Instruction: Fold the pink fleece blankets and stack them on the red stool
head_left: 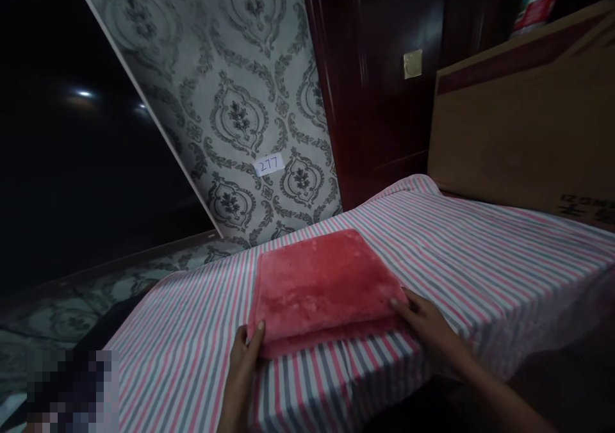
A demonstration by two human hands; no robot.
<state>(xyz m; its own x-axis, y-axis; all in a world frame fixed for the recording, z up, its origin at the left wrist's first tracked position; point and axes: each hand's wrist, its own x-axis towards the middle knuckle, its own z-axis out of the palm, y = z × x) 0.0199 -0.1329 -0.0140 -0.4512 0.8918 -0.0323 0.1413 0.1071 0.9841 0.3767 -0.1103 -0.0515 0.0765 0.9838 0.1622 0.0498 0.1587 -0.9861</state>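
A folded pinkish-red plush cloth [327, 285] lies flat near the front edge of a table covered by a striped tablecloth [461, 260]. At its near left corner, my left hand [245, 353] grips the edge, thumb on top and fingers partly hidden. My right hand [423, 318] pinches the near right corner in the same way, its thumb over the fabric. Along the front, the fold shows as two layers. What the fingers do beneath the cloth is hidden.
Behind the table is patterned wallpaper [240, 116] with a paper label [270, 164] reading 277. A large dark screen [86, 138] stands at left. On the right, a cardboard box [523, 119] has a bottle [538, 4] on top. A pixelated patch covers the lower left.
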